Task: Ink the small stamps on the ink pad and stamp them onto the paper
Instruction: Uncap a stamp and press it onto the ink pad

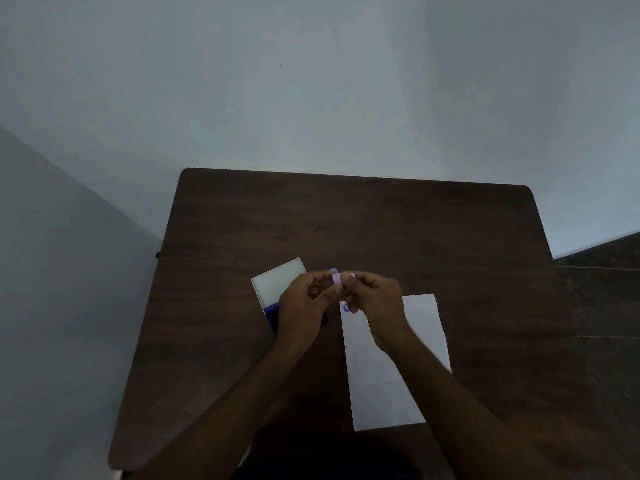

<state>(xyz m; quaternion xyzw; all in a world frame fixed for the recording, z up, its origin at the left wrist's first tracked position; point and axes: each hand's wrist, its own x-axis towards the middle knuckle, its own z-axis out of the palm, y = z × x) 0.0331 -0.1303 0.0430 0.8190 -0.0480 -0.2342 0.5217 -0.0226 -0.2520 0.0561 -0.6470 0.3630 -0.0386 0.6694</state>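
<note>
Both hands meet above the middle of the table. My right hand (372, 304) and my left hand (304, 306) pinch a small pale pink stamp (337, 279) between their fingertips. A bluish small stamp (333, 270) peeks out just behind my left fingers. Under my left hand lies the ink pad (272, 311), purple, with its white lid (278, 279) open toward the far side. A white sheet of paper (408, 386) lies under my right forearm; one purple round print (346, 308) shows at its top left corner.
The dark brown wooden table (346, 220) stands against a pale wall. Its left edge runs near a side wall and its right edge borders a dark floor.
</note>
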